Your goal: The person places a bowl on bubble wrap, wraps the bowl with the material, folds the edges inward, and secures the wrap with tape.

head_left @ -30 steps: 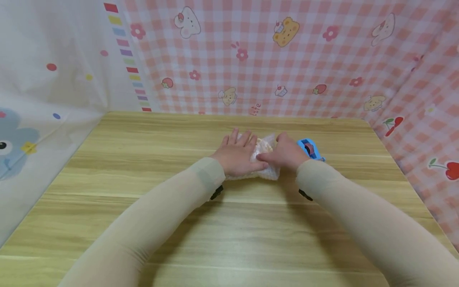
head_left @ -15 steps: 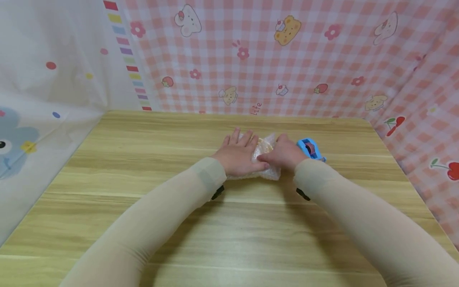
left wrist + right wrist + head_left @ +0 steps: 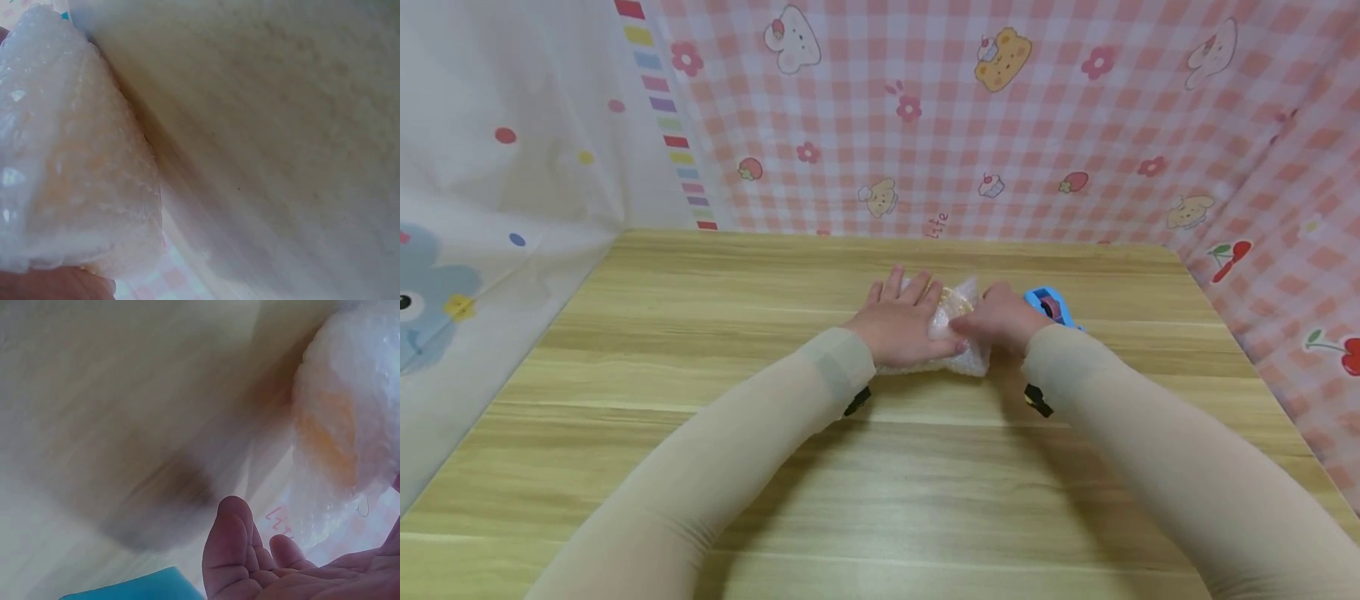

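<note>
A bundle of bubble wrap (image 3: 974, 360) lies on the wooden table, with something yellow-orange showing faintly through its layers in the right wrist view. My left hand (image 3: 901, 332) rests flat across its left part, fingers spread and pointing away from me. At the bundle's right end is my right hand (image 3: 1003, 318), its thumb reaching over the wrap. In the right wrist view the lower fingers (image 3: 226, 550) are loosely bent beside the wrap with nothing between them. The left wrist view shows the wrap (image 3: 81, 156) from close by, a fingertip at its lower edge.
A blue tape dispenser (image 3: 1049, 305) stands just right of my right hand, partly covered by the sleeve. Curtains with pink checks (image 3: 850, 100) hang behind and to the right of the table (image 3: 880, 500); a white dotted one (image 3: 550, 192) hangs at the left.
My right hand has shifted slightly right, its thumb drawing back a little over the wrap. The left hand stays pressed on the bundle. The head view has tilted slightly.
</note>
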`<action>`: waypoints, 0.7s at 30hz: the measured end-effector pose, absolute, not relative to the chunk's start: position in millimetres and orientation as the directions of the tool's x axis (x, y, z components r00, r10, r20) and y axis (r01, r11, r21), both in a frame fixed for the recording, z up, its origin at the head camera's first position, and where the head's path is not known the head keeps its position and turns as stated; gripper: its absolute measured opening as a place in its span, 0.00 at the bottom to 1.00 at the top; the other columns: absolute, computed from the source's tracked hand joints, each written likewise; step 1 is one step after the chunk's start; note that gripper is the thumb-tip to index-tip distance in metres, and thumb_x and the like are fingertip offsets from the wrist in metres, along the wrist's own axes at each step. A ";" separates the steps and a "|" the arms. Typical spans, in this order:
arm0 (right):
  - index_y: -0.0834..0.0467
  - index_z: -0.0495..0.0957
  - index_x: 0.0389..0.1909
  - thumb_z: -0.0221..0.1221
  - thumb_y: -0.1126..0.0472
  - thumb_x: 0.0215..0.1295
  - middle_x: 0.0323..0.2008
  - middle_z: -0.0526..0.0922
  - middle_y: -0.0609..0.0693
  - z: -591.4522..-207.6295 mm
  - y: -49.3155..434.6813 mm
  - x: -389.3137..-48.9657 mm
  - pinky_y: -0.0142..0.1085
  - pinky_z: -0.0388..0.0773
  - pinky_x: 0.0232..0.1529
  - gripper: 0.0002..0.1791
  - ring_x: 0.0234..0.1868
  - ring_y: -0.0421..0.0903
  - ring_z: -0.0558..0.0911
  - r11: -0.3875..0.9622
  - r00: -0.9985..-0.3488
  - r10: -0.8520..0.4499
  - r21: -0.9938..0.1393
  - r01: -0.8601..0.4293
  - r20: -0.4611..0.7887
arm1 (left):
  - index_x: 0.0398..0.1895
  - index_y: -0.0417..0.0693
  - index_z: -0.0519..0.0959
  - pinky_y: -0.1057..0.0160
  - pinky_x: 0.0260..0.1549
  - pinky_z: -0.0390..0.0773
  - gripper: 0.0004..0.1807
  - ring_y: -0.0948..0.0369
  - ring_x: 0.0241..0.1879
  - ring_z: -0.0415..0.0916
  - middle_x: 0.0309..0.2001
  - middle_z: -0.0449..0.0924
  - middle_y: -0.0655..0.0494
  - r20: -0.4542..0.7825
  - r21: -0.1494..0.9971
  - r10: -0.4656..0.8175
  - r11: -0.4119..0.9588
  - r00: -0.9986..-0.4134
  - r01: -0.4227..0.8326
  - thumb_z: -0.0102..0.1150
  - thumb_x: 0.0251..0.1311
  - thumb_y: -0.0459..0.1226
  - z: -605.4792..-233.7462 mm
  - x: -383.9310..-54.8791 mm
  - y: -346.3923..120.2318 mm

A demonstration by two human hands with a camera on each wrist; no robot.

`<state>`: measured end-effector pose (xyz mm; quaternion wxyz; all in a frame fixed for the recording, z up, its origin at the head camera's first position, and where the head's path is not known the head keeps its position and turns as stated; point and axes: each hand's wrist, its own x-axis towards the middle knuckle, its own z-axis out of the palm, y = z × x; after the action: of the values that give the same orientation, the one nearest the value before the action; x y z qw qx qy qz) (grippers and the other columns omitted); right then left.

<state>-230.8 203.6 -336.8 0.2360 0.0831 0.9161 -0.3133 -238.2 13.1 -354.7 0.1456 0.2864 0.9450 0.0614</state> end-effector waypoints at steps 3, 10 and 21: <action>0.73 0.52 0.76 0.64 0.43 0.70 0.73 0.65 0.71 -337.3 204.5 -231.8 0.59 0.68 0.75 0.50 0.70 0.64 0.70 0.789 -0.876 0.012 -0.533 0.304 -0.481 | 0.88 0.53 0.35 0.38 0.82 0.31 0.60 0.43 0.85 0.18 0.88 0.26 0.54 -0.247 0.197 0.558 0.829 -0.792 0.523 0.32 0.65 0.79 -353.5 -237.9 13.4; 0.73 0.46 0.78 0.63 0.45 0.72 0.75 0.60 0.71 -338.4 201.0 -231.9 0.59 0.65 0.77 0.53 0.73 0.65 0.67 0.780 -0.864 0.028 -0.530 0.333 -0.502 | 0.87 0.53 0.35 0.38 0.82 0.32 0.60 0.43 0.85 0.18 0.88 0.27 0.53 -0.240 0.178 0.561 0.828 -0.792 0.532 0.32 0.65 0.80 -353.7 -238.6 14.6; 0.73 0.43 0.79 0.63 0.46 0.72 0.75 0.60 0.72 -342.3 200.4 -233.5 0.58 0.65 0.78 0.53 0.74 0.65 0.67 0.777 -0.859 0.037 -0.525 0.346 -0.511 | 0.88 0.54 0.35 0.38 0.82 0.33 0.60 0.43 0.85 0.19 0.88 0.28 0.53 -0.230 0.170 0.566 0.824 -0.792 0.540 0.32 0.65 0.80 -355.0 -239.8 16.4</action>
<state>-233.5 200.4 -342.3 0.2443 0.1051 0.9105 -0.3167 -239.8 16.4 -355.0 0.1361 0.2927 0.9453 0.0476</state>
